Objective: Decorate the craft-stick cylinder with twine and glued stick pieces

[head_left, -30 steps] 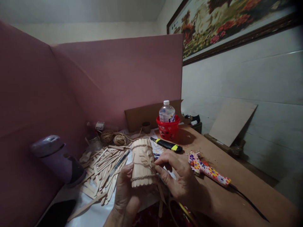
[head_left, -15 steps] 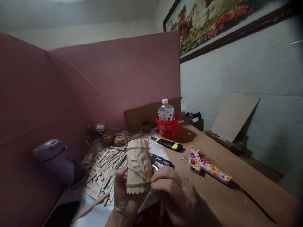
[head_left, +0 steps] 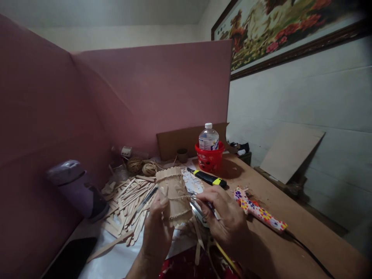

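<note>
Pink, smooth partition walls (head_left: 157, 89) enclose the back and left of a brown tabletop (head_left: 279, 252), over whose left part spreads a heap of flat, pale wooden craft sticks (head_left: 124, 205), probably left loose so that single ones come easily to hand. Next in size, the left hand (head_left: 158, 228) curls round the side of a cylinder of upright pale wooden sticks (head_left: 176, 182), thumb on its front, a hold that likely keeps it from turning; the cylinder is tilted, raised above the table between both hands. The right hand (head_left: 228, 217) has thumb and forefinger pressed together just beside it. A white, flower-patterned glue gun (head_left: 260, 211) and a black-and-yellow utility knife (head_left: 206, 177) lie to the right and beyond, seemingly parked within reach. Thinnest, a tan twine strand (head_left: 181, 198) crosses the cylinder's front towards that pinch, apparently drawn taut. Its end is lost under the fingertips, the left fingers are mostly hidden behind the cylinder, a silvery tool (head_left: 199, 213) is half covered, and a dark flat object (head_left: 72, 257) is cut off below.
</note>
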The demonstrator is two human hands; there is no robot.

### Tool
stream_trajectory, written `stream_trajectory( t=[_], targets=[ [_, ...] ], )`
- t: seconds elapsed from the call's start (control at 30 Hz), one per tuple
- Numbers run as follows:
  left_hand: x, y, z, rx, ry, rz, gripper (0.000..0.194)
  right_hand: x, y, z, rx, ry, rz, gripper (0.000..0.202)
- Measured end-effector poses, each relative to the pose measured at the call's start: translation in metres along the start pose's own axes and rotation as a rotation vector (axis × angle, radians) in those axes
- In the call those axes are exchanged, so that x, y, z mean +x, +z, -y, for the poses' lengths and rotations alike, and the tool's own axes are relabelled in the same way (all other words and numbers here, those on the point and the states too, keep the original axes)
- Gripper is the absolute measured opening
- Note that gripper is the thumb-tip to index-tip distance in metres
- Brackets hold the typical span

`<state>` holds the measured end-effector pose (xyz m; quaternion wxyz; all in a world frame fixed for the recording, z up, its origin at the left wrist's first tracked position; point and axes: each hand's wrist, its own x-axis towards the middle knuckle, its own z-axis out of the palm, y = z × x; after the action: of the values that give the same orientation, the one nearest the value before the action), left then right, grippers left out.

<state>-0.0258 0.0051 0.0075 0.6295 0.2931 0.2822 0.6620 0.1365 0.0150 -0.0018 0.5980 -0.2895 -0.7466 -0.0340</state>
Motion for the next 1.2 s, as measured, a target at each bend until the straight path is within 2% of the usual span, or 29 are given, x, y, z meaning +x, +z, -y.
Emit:
stream_trajectory(
  t=[0.07, 0.13, 0.23, 0.37, 0.57, 0.73, 0.97, 1.07, 1.2],
  targets=[
    [-0.0022, 0.0085, -0.0009, 0.017, 0.003, -0.028, 0.003, -0.0008, 0.0017, 0.0004, 0.007, 0.006, -0.007, 0.014],
    [-0.0028, 0.012, -0.0006, 0.041, -0.009, -0.035, 0.011, -0.0022, 0.003, 0.0012, 0.002, 0.011, 0.003, 0.012],
    [-0.0021, 0.0114, 0.0015, 0.068, -0.023, 0.001, 0.025, -0.004, 0.003, 0.0025, -0.02, 0.035, 0.04, 0.01],
    [-0.0021, 0.0105, 0.0033, 0.083, 0.016, 0.031, 0.028, -0.005, 0.001, 0.0039, -0.058, 0.011, 0.068, 0.008],
    [-0.001, 0.0073, 0.0049, 0.139, 0.003, -0.062, 0.033, -0.0085, 0.0015, 0.0041, -0.03, -0.001, 0.115, 0.011],
    [-0.0003, 0.007, 0.0059, 0.154, 0.044, -0.046, 0.036, -0.0095, -0.0002, 0.0058, -0.013, -0.009, 0.176, 0.021],
    [-0.001, 0.009, 0.0039, 0.188, 0.038, -0.046, 0.032, -0.0078, 0.0005, 0.006, -0.037, -0.01, 0.15, 0.019],
    [-0.0008, 0.0094, 0.0043, 0.201, 0.062, -0.041, 0.035, -0.0085, 0.0018, 0.0051, -0.019, -0.02, 0.151, 0.017],
    [-0.0008, 0.0115, 0.0064, 0.216, 0.103, -0.054, 0.04, -0.0096, 0.0029, 0.0045, -0.017, -0.025, 0.088, 0.019]
  ],
)
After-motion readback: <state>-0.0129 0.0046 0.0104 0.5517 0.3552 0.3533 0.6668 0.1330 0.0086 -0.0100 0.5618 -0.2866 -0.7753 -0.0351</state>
